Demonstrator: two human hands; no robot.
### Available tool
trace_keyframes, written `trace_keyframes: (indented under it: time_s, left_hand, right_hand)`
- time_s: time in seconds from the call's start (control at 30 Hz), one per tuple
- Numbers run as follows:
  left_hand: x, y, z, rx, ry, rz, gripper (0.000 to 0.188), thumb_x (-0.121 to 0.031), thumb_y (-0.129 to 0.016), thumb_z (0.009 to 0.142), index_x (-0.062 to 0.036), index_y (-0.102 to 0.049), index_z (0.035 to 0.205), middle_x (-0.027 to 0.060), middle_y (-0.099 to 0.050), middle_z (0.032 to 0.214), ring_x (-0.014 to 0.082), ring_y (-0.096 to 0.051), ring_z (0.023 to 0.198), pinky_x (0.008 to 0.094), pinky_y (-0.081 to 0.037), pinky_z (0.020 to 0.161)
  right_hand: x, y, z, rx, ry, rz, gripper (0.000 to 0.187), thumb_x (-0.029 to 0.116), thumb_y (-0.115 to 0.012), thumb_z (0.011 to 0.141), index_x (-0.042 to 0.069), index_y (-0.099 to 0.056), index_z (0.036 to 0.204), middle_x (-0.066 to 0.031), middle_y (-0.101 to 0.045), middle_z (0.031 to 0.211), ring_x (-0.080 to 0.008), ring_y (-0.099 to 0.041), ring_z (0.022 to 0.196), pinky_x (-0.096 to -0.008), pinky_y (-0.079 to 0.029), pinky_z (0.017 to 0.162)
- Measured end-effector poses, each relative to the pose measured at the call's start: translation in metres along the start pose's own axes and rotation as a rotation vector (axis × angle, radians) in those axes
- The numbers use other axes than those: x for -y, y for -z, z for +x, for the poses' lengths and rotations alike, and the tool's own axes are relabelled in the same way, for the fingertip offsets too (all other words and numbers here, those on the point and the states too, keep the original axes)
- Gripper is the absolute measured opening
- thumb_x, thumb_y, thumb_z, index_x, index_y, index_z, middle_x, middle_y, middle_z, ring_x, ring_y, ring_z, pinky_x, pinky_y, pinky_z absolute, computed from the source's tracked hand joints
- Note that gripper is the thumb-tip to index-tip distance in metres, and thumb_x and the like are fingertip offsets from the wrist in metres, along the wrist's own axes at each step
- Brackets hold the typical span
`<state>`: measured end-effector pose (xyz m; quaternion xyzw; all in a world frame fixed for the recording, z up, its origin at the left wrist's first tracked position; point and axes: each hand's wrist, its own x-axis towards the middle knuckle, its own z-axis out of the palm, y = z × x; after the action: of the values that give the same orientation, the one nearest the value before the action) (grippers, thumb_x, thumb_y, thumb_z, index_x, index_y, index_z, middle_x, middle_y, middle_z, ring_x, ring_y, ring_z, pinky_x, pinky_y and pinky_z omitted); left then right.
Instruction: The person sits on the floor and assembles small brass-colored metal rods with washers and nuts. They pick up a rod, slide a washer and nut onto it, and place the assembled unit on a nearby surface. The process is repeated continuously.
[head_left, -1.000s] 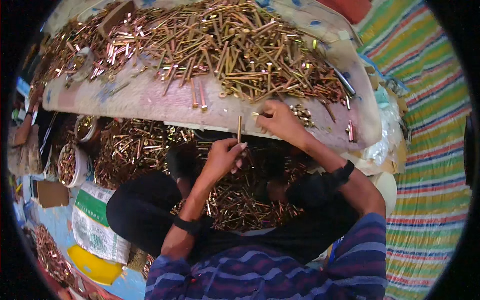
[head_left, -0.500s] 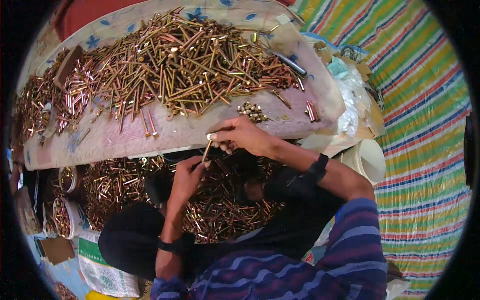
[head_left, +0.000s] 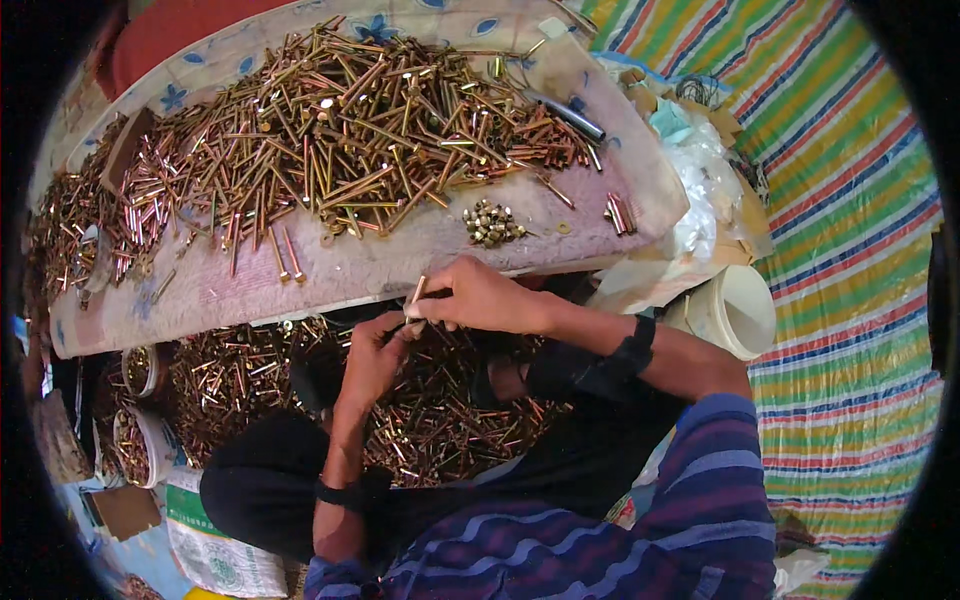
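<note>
Between my two hands stands a thin brass-coloured bolt (head_left: 418, 290), its upper end poking above the fingers. My right hand (head_left: 480, 297) pinches it low down, from the right. My left hand (head_left: 376, 355) is closed at the bolt's lower end, its fingertips meeting those of the right. That lower end is hidden by the fingers. Just beyond, on a cloth-covered board (head_left: 345, 265), lies a small heap of nut-like pieces (head_left: 492, 224). A big pile of long brass-coloured bolts (head_left: 350, 140) covers the board's far part.
More loose bolts (head_left: 450, 430) fill the space below the board, around my legs. A white bucket (head_left: 738, 312) stands at the right, near my right forearm. Small tubs of parts (head_left: 150, 447) sit at the left. A metal tube (head_left: 568, 117) lies on the board.
My right hand has moved down along the bolt to meet my left fingertips. A pale end piece seen in the right fingers before no longer shows. The view has shifted slightly.
</note>
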<state>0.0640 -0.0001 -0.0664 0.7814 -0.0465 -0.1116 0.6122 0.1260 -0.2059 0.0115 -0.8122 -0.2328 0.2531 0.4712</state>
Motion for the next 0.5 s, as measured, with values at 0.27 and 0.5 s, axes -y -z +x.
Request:
trace_keyframes:
  time_s: [0.27, 0.5]
  left_hand:
    - [0.001, -0.003, 0.002, 0.033, 0.070, -0.114, 0.018, -0.016, -0.066, 0.099, 0.0004, -0.073, 0.099, -0.0023, -0.060, 0.069, 0.0040, -0.049, 0.055, 0.0242, -0.038, 0.047]
    - [0.003, -0.005, 0.004, 0.073, 0.154, -0.156, 0.017, -0.013, -0.062, 0.100, 0.0010, -0.071, 0.103, -0.0010, -0.058, 0.067, 0.0048, -0.048, 0.053, 0.0249, -0.037, 0.045]
  right_hand:
    - [-0.059, 0.118, 0.007, -0.653, 0.230, -0.651, 0.026, 0.023, -0.065, 0.084, -0.001, -0.072, 0.091, -0.0224, -0.071, 0.086, -0.0396, -0.069, 0.082, -0.0492, -0.054, 0.075]
    - [-0.113, 0.167, -0.021, -0.625, -0.216, -0.982, 0.020, 0.013, -0.060, 0.080, -0.004, -0.067, 0.089, -0.0294, -0.067, 0.092, -0.0466, -0.066, 0.091, -0.0558, -0.052, 0.082]
